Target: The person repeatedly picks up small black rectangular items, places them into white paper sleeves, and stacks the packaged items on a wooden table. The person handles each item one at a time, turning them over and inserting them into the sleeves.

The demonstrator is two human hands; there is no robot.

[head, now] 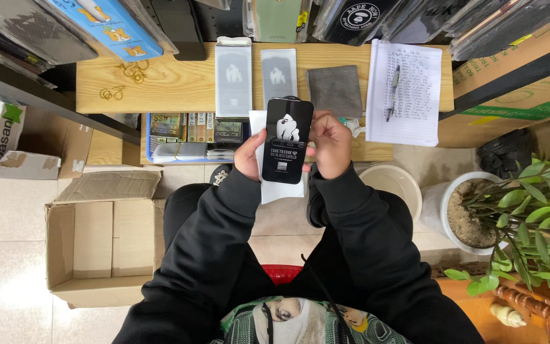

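Black sleeves fill the near edge of the view, running up from six o'clock to two hands that meet at the centre. Fingers come first: those of the left hand (247, 155) curl around the left edge of a black screen-protector packet (287, 140), thumb on its face, and those of the right hand (330, 145) close on its right edge, so both hands have a firm hold and neither is spread. Between them the packet stands upright, lifted off the bench, its printed face turned to the camera. Behind it a white sheet (281, 188) shows along its lower edge; who holds that I cannot tell.

Outward at twelve o'clock, on the wooden bench (179, 86), lie two more packets, one white-edged (233, 71) and one grey (279, 73), with a grey cloth (333, 90) at one o'clock and a handwritten list (405, 92) with a pen (393, 92) on it beyond that. At ten o'clock a blue tray of small boxes (189, 130) sits on a lower shelf. An open cardboard box (100, 245) rests on the floor at eight o'clock; a potted plant (529, 210) stands at three.

As I judge it, the packet looks unopened and in hand, and no phone is in sight.
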